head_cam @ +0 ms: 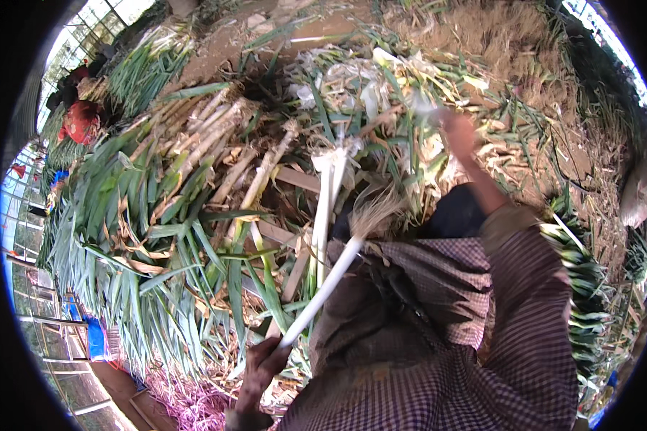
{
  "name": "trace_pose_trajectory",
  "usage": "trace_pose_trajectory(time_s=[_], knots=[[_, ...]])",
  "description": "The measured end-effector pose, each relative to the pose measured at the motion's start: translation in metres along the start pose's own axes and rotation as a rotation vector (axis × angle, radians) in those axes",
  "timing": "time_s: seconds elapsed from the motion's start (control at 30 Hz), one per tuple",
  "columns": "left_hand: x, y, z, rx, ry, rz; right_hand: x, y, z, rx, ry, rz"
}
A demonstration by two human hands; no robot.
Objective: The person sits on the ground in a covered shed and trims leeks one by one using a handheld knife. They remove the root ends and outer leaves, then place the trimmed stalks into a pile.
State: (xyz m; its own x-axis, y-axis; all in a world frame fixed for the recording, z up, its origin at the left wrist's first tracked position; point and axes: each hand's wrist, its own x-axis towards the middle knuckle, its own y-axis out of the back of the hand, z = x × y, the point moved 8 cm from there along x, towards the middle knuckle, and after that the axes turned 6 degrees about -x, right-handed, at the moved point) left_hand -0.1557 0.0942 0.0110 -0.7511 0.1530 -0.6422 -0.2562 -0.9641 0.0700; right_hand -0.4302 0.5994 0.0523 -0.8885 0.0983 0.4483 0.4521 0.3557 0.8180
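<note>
My left hand (261,361) grips a long white stalk of a leek-like onion (326,291), which slants up to the right and ends in a tuft of pale roots (377,213) over my lap. Far from it, my right hand (455,129) is stretched out over a heap of stripped leaves and skins (366,86). It is motion-blurred, with a whitish smear at the fingertips, so what it holds cannot be made out. Beside my knee, several bare white stalks (323,210) stand with their roots upward. To the left lies a large pile of unpeeled onions (210,140) with long green leaves.
Wooden slats (296,178) show between the pile and my legs. A row of onions (582,291) lies at my right side. Another green bundle (151,70) sits at the far left, near a person in red (81,123). Purple shredded strands (188,398) cover the lower left ground.
</note>
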Motion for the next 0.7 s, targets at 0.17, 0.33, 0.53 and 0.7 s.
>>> trace_pose_trajectory(time_s=[0.17,0.33,0.53,0.7], knots=[[0.012,0.023,-0.011,0.244,-0.065,0.121,0.051,0.067,0.058,-0.755,-0.032,-0.054],[0.040,-0.025,0.056,0.434,-0.479,-0.061,-0.058,0.015,-0.153,0.080,0.418,-0.482],[0.048,-0.067,0.160,0.690,-1.026,0.188,-0.150,0.031,-0.159,0.496,0.416,-0.614],[0.095,-0.043,0.106,0.606,-1.020,0.450,-0.158,0.147,0.008,0.425,-0.186,-0.180]])
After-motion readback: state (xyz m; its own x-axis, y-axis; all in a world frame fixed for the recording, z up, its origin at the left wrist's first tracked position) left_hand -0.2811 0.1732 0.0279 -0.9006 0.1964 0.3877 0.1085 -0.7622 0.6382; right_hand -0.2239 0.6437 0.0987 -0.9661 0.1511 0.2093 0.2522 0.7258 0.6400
